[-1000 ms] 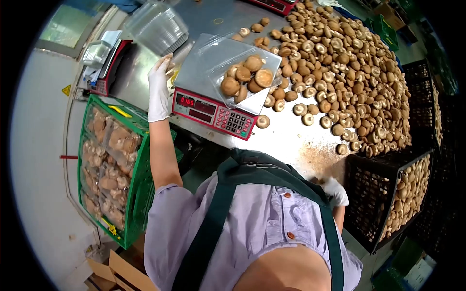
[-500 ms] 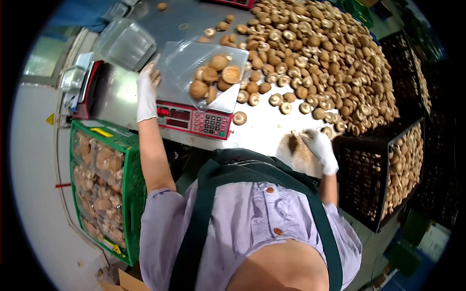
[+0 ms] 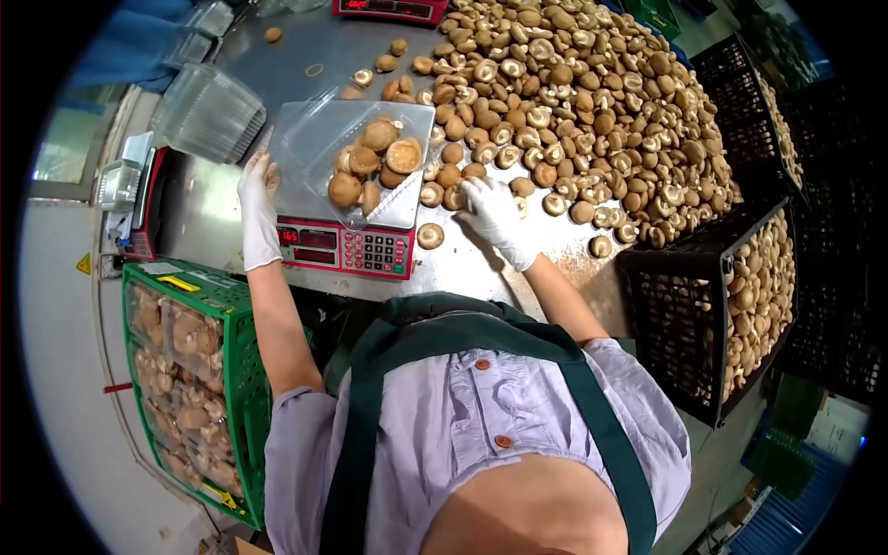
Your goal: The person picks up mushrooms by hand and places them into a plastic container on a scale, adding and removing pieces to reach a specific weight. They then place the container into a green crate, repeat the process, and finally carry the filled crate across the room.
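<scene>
Shiitake mushrooms (image 3: 379,133) sit in a clear plastic tray (image 3: 356,215) on the plate of a red digital scale (image 3: 344,250). My left hand (image 3: 260,208), in a white glove, is beside the plate's left edge, fingers loosely bent and apart, with nothing visible in them. Right of the scale, my gloved right hand (image 3: 497,220) reaches palm down over the metal table, its fingers outstretched at a shiitake mushroom (image 3: 453,198). Whether the fingertips touch that mushroom is hard to make out. A single mushroom (image 3: 430,236) lies between the scale and this hand.
A large mushroom heap (image 3: 592,111) covers the table's far right. Black crates of mushrooms (image 3: 680,305) stand at right. Stacked clear trays (image 3: 208,116) are at upper left, near a second red scale (image 3: 148,208). A green crate of packed mushrooms (image 3: 236,388) stands at lower left.
My right hand has moved left and forward from the table's front right edge to the mushrooms beside the scale. My left hand stays beside the plate. The whole view has shifted slightly.
</scene>
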### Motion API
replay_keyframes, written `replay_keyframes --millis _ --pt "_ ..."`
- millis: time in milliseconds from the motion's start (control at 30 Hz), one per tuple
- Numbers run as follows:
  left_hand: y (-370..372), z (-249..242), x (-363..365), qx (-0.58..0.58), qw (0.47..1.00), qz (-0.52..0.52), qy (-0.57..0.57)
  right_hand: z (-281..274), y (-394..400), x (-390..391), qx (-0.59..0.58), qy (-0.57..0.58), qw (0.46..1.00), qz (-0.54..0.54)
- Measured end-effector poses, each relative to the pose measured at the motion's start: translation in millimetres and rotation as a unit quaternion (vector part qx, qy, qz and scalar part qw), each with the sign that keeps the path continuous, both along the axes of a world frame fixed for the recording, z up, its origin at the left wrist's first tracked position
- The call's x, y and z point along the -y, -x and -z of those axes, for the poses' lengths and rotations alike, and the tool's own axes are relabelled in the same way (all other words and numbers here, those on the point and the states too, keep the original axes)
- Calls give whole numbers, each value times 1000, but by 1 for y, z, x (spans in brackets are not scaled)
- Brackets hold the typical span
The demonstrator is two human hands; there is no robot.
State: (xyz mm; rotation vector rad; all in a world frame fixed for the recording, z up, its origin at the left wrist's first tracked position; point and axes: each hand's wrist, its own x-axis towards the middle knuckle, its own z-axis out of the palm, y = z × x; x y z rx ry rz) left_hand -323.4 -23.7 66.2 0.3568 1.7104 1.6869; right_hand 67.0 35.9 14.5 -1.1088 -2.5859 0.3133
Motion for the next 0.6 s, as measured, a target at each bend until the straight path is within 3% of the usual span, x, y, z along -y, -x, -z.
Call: replay_keyframes --millis 67,133,167,267,300,333,433,533,600 --pt "-7 1 -3 3 1000 3 -7 2 11 3 9 59 997 -41" --pt "-13 -2 -8 6 1000 -13 -6 11 21 1 -77 65 995 -18" --pt "-13 -2 -9 4 1000 -12 -2 5 21 6 -170 119 977 42" --pt "-15 -3 -10 35 999 -6 -16 -8 17 -6 -236 214 937 143" --pt "-16 -3 -10 38 999 -2 -20 -13 13 -13 -289 208 926 129" --pt "-18 -3 -10 37 999 -8 -21 -42 14 -16 -349 317 872 132" --pt "-19 -1 -15 92 994 16 -49 -60 24 -35 -449 381 807 41" --pt "-23 -6 -18 111 992 10 -52 -91 52 -23 -432 312 845 -36" --pt "-24 -7 -17 113 992 14 -59 -97 74 -13 -377 187 895 -148"
